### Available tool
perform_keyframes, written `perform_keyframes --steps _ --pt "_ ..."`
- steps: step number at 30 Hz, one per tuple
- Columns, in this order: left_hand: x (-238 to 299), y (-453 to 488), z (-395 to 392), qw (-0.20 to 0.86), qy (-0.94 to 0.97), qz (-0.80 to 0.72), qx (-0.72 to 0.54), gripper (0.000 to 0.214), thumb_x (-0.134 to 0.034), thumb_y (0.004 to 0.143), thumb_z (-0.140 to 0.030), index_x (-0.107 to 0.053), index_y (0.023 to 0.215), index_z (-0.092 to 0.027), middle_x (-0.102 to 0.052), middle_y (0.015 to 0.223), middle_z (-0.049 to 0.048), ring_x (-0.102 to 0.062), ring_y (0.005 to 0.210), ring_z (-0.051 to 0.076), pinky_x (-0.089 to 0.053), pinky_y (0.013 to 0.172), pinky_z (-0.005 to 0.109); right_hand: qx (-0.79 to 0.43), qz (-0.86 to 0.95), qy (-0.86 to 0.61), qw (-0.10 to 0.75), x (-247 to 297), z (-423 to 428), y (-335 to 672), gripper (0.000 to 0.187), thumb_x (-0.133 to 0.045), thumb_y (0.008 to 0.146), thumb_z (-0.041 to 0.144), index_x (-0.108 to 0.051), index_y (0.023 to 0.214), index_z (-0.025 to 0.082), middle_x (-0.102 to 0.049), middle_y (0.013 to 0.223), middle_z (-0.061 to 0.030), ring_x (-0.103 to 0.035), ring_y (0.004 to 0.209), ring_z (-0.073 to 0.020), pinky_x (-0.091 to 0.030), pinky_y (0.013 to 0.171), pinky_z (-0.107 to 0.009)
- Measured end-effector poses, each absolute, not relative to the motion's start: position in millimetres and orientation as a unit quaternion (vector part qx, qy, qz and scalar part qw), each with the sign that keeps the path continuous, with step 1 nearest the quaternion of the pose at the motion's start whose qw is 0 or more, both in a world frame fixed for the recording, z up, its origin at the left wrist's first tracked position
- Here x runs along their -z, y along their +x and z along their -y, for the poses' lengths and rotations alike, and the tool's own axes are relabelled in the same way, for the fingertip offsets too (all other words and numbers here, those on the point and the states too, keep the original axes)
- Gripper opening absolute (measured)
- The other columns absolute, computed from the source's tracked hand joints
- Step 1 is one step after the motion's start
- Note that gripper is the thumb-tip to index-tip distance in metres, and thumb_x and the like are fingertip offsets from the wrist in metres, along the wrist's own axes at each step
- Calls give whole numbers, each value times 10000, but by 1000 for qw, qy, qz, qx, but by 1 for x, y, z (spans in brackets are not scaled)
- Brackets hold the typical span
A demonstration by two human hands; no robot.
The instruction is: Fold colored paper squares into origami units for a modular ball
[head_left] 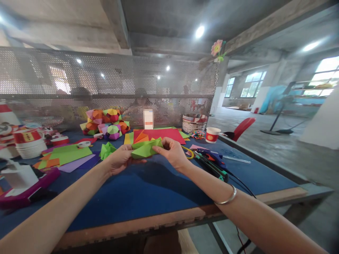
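Note:
Between my two hands, above the blue table top [127,197], is a piece of folded green paper [145,147]. My left hand [122,158] grips its left end, fingers partly hidden behind it. At the right end, the thumb and fingers of my right hand [173,152] pinch the paper. Another folded green paper piece [107,150] lies on the table just left of my left hand. Behind my hands are stacked sheets of red paper [169,135], with an orange piece [141,137] at their left side.
Multicoloured paper balls [106,121] stand at the back left, near paper cups [28,144] and loose sheets [70,155]. On the right are a green-and-black cutter [210,165], a blue glue gun [212,155], a paper cup [212,135] and a basket [194,123]. A perforated screen [164,81] stands behind.

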State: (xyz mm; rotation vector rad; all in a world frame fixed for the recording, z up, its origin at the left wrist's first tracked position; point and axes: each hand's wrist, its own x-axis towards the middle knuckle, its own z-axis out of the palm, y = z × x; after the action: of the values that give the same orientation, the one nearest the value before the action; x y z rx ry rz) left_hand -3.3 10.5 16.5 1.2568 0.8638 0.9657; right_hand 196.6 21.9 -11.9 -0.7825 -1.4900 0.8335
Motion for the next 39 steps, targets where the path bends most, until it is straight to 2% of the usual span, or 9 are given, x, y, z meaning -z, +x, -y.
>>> perform_keyframes --steps 4,8,12,18,25,28,31,35,39 --pt "-18 -3 -11 623 530 -352 -455 288 -795 840 -411 -769 861 -124 -805 977 156 -754 1004 284 -635 819 336 -377 612 -350 601 14 -25 198 490 -843 610 536 -469 652 223 -513 631 49 -475 607 -120 -423 623 -284" --pt "-17 -6 -9 626 572 -306 -433 447 -912 687 -428 -773 996 -137 -792 1089 161 -717 1121 326 -597 925 366 -404 600 -340 601 13 -25 199 425 -842 616 508 -550 704 212 -610 692 19 -561 660 -145 -478 676 -303" --pt "-15 -5 -8 626 570 -284 -450 643 -968 568 -433 -759 1106 -149 -790 1122 152 -726 1085 341 -591 921 397 -391 596 -343 612 11 -22 197 409 -837 628 506 -561 701 212 -630 699 11 -582 678 -152 -490 681 -302" --pt "-11 -1 -13 588 570 -353 -452 391 -950 608 -264 -809 955 -151 -814 991 108 -745 969 277 -608 844 342 -400 595 -336 610 13 -24 195 405 -842 636 495 -556 707 218 -665 711 1 -625 694 -165 -534 704 -322" --pt "-8 -4 -16 576 567 -366 -461 397 -961 591 -273 -810 931 -132 -811 934 106 -739 848 227 -607 799 336 -451 565 -333 605 13 -23 195 543 -870 635 386 -579 1067 230 -740 819 -12 -710 745 -198 -579 710 -341" --pt "-8 -5 -17 572 572 -374 -454 381 -960 586 -280 -806 900 -131 -804 900 97 -732 792 207 -601 789 329 -470 575 -327 585 12 -21 196 447 -849 657 467 -673 971 202 -758 882 -44 -706 795 -203 -572 723 -331" --pt "-8 -4 -17 573 575 -377 -447 396 -960 589 -289 -803 915 -127 -801 916 101 -724 777 197 -595 787 322 -472 579 -335 574 12 -21 196 417 -834 647 538 -709 825 182 -732 803 -35 -652 723 -176 -539 685 -309" --pt "-9 -4 -15 576 577 -376 -441 408 -972 570 -306 -801 895 -128 -799 887 93 -716 755 188 -593 752 300 -471 566 -349 579 13 -21 196 438 -840 609 565 -636 670 182 -644 662 1 -566 626 -136 -489 627 -285" --pt "-10 -3 -15 580 576 -372 -440 416 -988 535 -340 -810 860 -150 -800 851 70 -707 728 166 -598 708 265 -467 566 -355 580 13 -21 195 466 -836 603 586 -587 617 193 -599 617 14 -540 604 -130 -461 611 -281"
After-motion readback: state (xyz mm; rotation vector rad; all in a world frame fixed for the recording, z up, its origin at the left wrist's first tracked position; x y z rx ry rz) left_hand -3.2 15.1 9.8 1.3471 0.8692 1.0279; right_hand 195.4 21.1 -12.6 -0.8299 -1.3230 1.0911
